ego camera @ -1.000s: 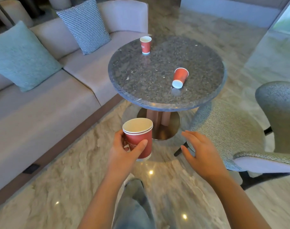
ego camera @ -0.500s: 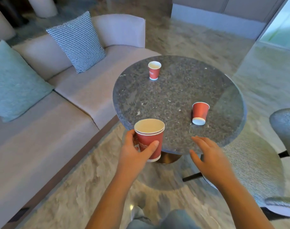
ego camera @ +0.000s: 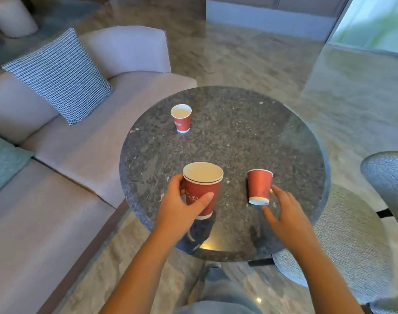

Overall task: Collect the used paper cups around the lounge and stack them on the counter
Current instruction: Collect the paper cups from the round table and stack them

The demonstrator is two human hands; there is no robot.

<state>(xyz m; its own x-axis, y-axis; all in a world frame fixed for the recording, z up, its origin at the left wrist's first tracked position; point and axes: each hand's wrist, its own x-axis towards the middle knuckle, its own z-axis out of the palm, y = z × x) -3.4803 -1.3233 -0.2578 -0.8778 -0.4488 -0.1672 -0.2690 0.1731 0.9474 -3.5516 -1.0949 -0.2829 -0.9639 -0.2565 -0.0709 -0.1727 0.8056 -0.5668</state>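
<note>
My left hand (ego camera: 182, 209) grips a red paper cup (ego camera: 202, 189) upright, just above the near part of the round dark stone table (ego camera: 239, 137); two rims show at its top, like nested cups. A second red cup (ego camera: 259, 186) lies tipped over on the table, its white base toward me. My right hand (ego camera: 284, 214) reaches beside it with fingers spread, fingertips close to the cup's base; contact is unclear. A third red cup (ego camera: 181, 117) stands upright farther back on the table's left side.
A beige sofa (ego camera: 68, 177) with a checked cushion (ego camera: 62, 73) and a teal cushion (ego camera: 3, 159) runs along the left. A grey upholstered chair (ego camera: 356, 234) stands at the table's right. Glossy marble floor (ego camera: 250, 55) lies beyond.
I have stepped up to the table. Both hands moved forward over its near edge; my right hand has come up beside the tipped cup. The left keeps its cup.
</note>
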